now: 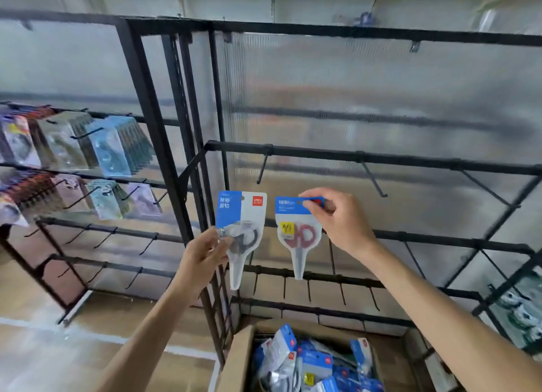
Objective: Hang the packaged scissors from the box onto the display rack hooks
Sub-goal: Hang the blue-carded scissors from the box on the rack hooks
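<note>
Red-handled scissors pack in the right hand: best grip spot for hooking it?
Probably the blue card header's right corner, pinched from the right as the right hand does on the red-handled scissors pack. That leaves the centred hang hole clear, and the pack hangs plumb.

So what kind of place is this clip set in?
Most likely a shop aisle being stocked: black display racks with peg hooks, packaged goods already hanging on the left rack, and an open cardboard box of packaged scissors below.

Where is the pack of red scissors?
The red scissors pack is mid-picture, pinched at its top by the right hand, below an empty hook.
</note>
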